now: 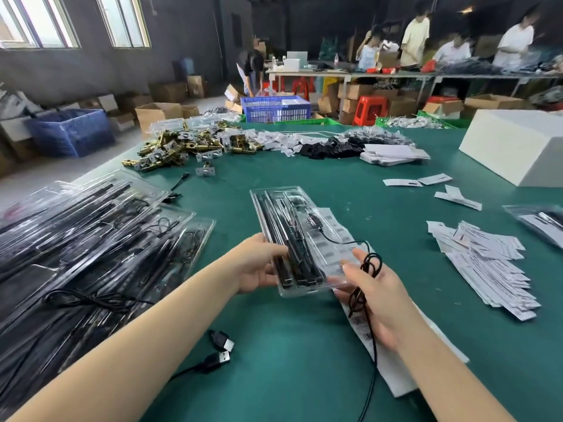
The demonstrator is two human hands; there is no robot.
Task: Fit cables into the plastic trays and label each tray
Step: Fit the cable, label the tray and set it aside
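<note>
A clear plastic tray with black bars in its slots is held above the green table. My left hand grips the tray's near left edge. My right hand holds the tray's near right corner, with a loose coil of black cable looped over its fingers. The cable runs from the tray's right compartment down past my wrist. A white barcode label sheet lies under the tray.
Stacked filled trays cover the left side. Two USB plugs lie near my left forearm. A pile of white labels sits to the right, and a white box stands far right. Brass hardware lies farther back. People work at distant tables.
</note>
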